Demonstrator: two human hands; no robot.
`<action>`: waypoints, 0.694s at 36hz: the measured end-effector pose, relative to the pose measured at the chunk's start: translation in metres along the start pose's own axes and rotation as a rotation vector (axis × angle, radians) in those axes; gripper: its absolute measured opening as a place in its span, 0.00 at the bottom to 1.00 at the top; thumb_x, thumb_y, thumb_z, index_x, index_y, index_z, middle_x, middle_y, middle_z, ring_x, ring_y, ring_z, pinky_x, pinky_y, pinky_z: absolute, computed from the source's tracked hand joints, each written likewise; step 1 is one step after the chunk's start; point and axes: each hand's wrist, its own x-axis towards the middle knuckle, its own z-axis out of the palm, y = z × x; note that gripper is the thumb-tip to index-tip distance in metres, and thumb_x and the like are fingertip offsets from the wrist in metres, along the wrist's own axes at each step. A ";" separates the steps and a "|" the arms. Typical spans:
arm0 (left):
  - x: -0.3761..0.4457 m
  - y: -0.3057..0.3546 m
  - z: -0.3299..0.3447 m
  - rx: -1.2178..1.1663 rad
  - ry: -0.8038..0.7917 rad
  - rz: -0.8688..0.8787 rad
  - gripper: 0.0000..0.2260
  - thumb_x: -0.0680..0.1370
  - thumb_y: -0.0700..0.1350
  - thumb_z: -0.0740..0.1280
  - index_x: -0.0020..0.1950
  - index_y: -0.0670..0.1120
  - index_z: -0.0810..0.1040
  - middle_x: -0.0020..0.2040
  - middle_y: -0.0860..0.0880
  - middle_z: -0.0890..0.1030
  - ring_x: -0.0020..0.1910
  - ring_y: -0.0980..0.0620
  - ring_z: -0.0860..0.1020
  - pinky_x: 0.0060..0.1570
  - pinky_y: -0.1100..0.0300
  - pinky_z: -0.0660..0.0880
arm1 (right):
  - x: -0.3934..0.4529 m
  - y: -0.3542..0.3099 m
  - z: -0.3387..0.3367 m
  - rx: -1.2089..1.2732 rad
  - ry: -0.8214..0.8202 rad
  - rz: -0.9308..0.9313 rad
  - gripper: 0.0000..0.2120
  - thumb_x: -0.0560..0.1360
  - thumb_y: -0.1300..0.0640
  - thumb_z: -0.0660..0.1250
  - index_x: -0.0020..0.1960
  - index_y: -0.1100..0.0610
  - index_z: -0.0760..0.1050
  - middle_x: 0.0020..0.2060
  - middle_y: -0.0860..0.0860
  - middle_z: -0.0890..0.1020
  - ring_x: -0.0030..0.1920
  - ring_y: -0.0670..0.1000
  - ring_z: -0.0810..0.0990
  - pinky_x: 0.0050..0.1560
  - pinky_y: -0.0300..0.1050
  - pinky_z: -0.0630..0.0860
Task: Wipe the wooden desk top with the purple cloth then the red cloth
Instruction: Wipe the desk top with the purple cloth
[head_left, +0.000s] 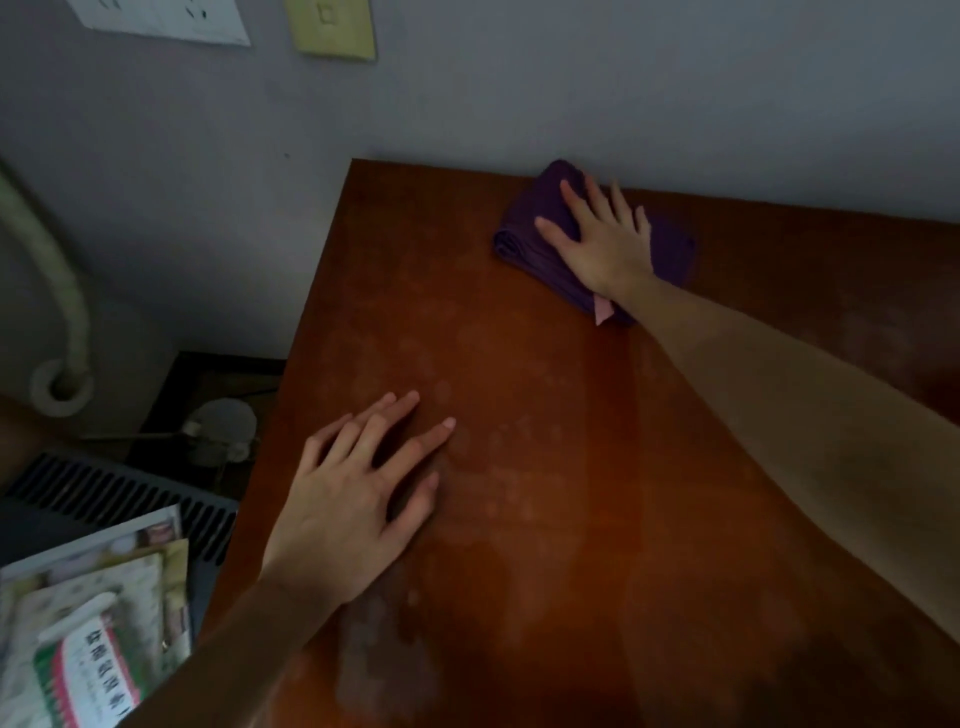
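Pressing the purple cloth (524, 244) flat with spread fingers, the right hand (605, 239) works the far desk (519, 519) edge. The left hand (358, 499) rests spread, empty. Long overlapping strokes should clear the pale marks.

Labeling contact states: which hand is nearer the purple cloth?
Right. The right hand lies flat on the purple cloth at the desk's far edge; the left hand rests on the bare wooden desk top, well short of it.

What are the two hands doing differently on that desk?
The right hand presses flat on the folded purple cloth at the far edge by the wall; the left hand rests bare on the wooden desk top, nearer the person. Both lie palm down with fingers spread.
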 end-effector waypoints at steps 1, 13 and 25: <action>0.000 0.000 0.000 0.006 0.005 -0.001 0.22 0.83 0.61 0.52 0.78 0.64 0.61 0.79 0.54 0.63 0.79 0.54 0.57 0.73 0.56 0.52 | -0.013 0.003 0.000 -0.004 -0.001 -0.002 0.38 0.78 0.25 0.46 0.84 0.41 0.48 0.84 0.47 0.49 0.83 0.54 0.44 0.81 0.59 0.40; -0.003 0.014 -0.002 0.147 0.030 0.007 0.25 0.83 0.60 0.47 0.77 0.56 0.66 0.76 0.45 0.70 0.76 0.44 0.66 0.70 0.46 0.63 | -0.279 0.030 0.022 -0.063 0.117 -0.045 0.40 0.77 0.25 0.45 0.83 0.43 0.55 0.83 0.47 0.56 0.83 0.56 0.51 0.81 0.60 0.50; -0.013 0.093 0.011 0.033 0.070 0.019 0.22 0.80 0.55 0.55 0.69 0.48 0.74 0.66 0.47 0.74 0.62 0.44 0.75 0.60 0.47 0.69 | -0.380 0.068 0.007 -0.046 -0.023 -0.346 0.37 0.79 0.26 0.53 0.83 0.40 0.52 0.83 0.42 0.50 0.84 0.49 0.46 0.81 0.61 0.53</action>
